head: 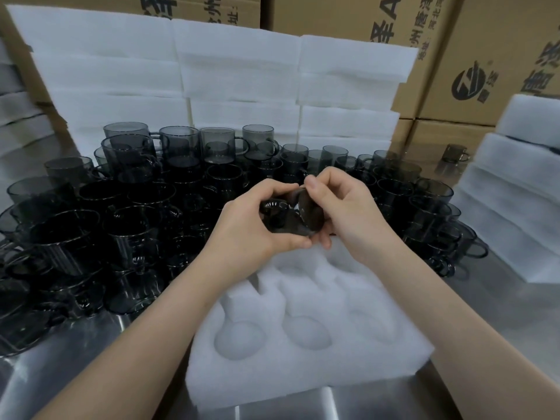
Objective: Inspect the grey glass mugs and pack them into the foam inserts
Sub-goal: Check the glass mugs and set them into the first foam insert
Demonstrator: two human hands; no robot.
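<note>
Both my hands hold one grey glass mug [291, 215] on its side above the far edge of a white foam insert [306, 338]. My left hand [257, 225] curls round the mug's rim end. My right hand [342, 213] grips the base end, with the thumb on top. The mug's base faces the camera. The insert lies on the steel table in front of me, and its visible round pockets hold nothing. Several more grey mugs [130, 207] stand packed and stacked across the table behind it.
White foam inserts [236, 80] are stacked along the back. More foam [515, 189] is piled at the right, with a lone mug [456, 153] beside it. Printed cardboard boxes [472, 56] rise behind. Bare steel table [491, 301] shows at the right and near edge.
</note>
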